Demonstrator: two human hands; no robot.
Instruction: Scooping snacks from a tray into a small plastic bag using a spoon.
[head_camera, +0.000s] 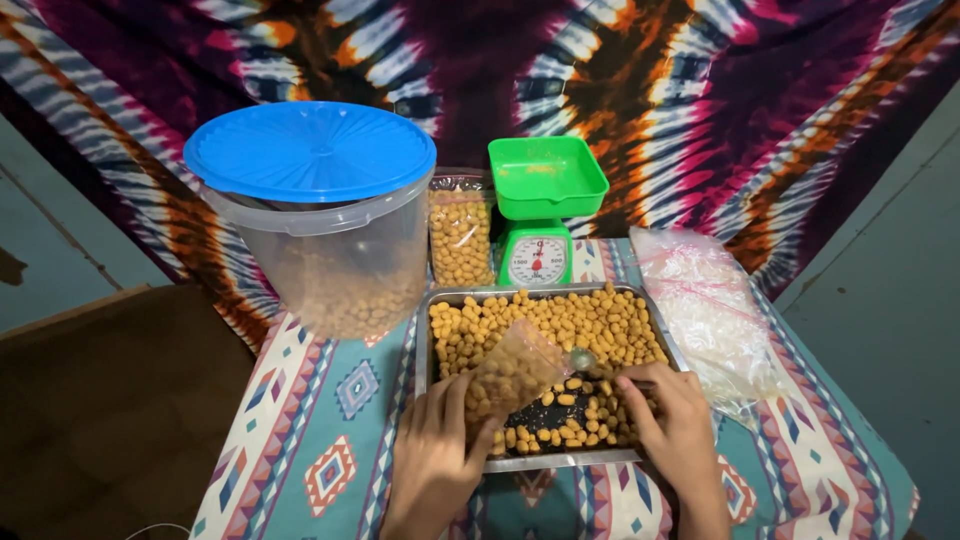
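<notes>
Head view: the left hand (432, 462) held a small clear plastic bag (512, 368) over the near-left part of a metal tray (421, 340), fingers closed around the bag's lower end, pinching the film so that the mouth pointed toward 1 o'clock. The bag was partly filled with golden-yellow snack pieces (560, 325), the same kind that lay loose in the tray. The right hand (672, 420) rested at the tray's near-right corner, fingers curled around the handle of a small scoop (581, 358) whose bowl sat just beside the bag's mouth; the handle itself was mostly hidden by the fingers. Handling judgement: the bag appeared thin, soft and limp, light even when filled, and likely to slip or fold if gripped only by the film; the firmer hold would be low, around the filled part, with the mouth kept open. The pieces looked small, dry and free-rolling, so they would probably spill easily. At 11 o'clock from the tray stood a large clear tub (340, 265) with a blue lid (310, 150); at 12 o'clock stood a filled bag (460, 235) and a green kitchen scale (540, 215); at 3 o'clock lay a stack of empty clear bags (705, 305). All rested on a patterned cloth (320, 420).
</notes>
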